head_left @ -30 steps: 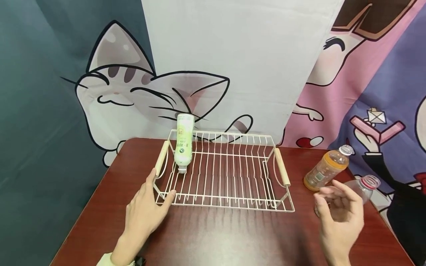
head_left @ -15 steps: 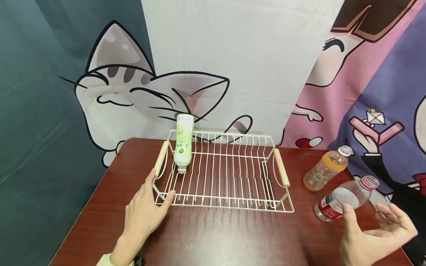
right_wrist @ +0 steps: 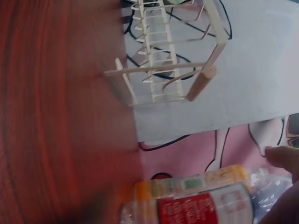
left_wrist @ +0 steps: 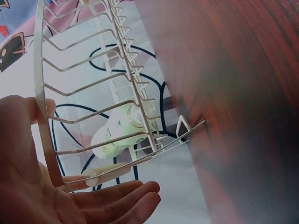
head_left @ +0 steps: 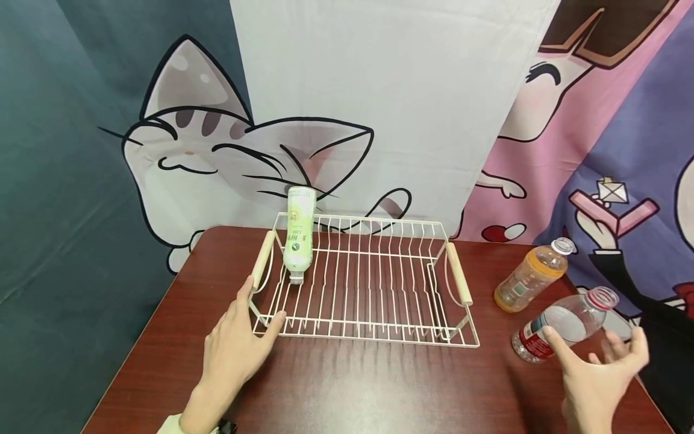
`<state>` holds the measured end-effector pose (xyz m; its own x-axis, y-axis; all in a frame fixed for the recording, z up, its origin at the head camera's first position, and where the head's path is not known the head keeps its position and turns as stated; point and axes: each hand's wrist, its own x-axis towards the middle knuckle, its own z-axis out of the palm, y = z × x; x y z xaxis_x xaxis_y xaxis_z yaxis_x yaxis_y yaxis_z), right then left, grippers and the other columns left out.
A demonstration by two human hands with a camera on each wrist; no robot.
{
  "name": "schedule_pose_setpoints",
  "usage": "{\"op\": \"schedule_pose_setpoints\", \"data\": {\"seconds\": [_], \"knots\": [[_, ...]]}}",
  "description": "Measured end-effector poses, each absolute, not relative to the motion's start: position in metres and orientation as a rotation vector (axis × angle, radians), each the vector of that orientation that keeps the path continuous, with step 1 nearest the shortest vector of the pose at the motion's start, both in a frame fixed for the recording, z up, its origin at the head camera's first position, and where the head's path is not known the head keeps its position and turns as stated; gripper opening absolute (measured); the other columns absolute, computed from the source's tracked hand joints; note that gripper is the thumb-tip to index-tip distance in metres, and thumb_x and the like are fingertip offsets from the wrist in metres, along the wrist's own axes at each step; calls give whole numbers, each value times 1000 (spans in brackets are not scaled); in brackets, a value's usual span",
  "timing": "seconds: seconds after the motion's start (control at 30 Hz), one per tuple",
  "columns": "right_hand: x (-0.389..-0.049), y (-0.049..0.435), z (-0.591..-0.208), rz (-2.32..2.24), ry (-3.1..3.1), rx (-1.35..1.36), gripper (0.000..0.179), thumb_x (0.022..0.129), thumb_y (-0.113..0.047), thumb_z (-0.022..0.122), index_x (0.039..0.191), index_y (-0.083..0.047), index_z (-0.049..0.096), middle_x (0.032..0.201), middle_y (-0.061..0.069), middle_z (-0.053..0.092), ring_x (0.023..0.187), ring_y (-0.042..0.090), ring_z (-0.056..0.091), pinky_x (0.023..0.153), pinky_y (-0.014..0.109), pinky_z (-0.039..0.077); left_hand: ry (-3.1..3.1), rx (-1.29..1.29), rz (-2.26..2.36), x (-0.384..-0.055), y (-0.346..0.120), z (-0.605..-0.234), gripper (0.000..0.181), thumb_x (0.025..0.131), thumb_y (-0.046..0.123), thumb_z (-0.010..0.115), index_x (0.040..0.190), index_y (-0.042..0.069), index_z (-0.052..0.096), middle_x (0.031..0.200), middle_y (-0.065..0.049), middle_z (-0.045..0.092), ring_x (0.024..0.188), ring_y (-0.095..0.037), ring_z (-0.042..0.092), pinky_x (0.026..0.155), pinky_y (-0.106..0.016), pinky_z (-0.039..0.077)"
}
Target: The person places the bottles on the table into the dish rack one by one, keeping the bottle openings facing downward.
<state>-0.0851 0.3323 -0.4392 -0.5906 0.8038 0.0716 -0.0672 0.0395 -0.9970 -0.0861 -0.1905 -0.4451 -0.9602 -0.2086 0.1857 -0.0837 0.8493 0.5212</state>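
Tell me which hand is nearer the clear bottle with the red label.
Right. The right hand is close beside the red-labelled clear bottle; the left hand is farther off, at the left end of the wire dish rack.

Your right hand swung rightward from in front of the clear bottle, uncovering its red label, then over the last half second came back leftward, its thumb overlapping more of the bottle in the head view.

Glossy wood-grain table, metal rack, plastic bottle
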Motion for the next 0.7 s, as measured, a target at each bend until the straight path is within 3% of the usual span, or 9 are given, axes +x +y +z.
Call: {"op": "schedule_pose_setpoints", "data": {"seconds": [0.07, 0.17, 0.33, 0.7], "knots": [[-87, 337, -443, 1696, -1696, -777, 118, 86, 1, 92, 173, -32, 20, 152, -11, 37, 145, 4, 35, 114, 20, 24, -2793, 225, -771, -86, -191, -445, 94, 103, 63, 68, 177, 23, 26, 150, -28, 63, 126, -55, 67, 90, -74, 55], [-92, 343, -447, 1757, -1734, -764, 114, 84, 6, 91, 172, -29, 27, 147, -13, 45, 134, 3, 41, 108, 19, 29, -2797, 227, -772, -86, -191, -445, 94, 103, 63, 68, 177, 23, 25, 150, -28, 63, 126, -55, 67, 91, -74, 54], [-100, 350, -453, 1802, -1723, -756, 97, 83, 14, 88, 160, -27, 45, 132, -11, 54, 114, 5, 50, 80, 8, 43, -2803, 229, -769, -86, -191, -443, 94, 103, 63, 68, 177, 22, 26, 150, -28, 63, 126, -54, 67, 91, -74, 54], [-103, 355, -462, 1875, -1641, -748, 62, 86, 17, 83, 129, -23, 64, 111, -11, 70, 98, 1, 65, 76, 7, 51, -2813, 212, -758, -87, -191, -443, 95, 103, 64, 66, 177, 19, 26, 151, -28, 63, 126, -53, 67, 91, -73, 55]]}}
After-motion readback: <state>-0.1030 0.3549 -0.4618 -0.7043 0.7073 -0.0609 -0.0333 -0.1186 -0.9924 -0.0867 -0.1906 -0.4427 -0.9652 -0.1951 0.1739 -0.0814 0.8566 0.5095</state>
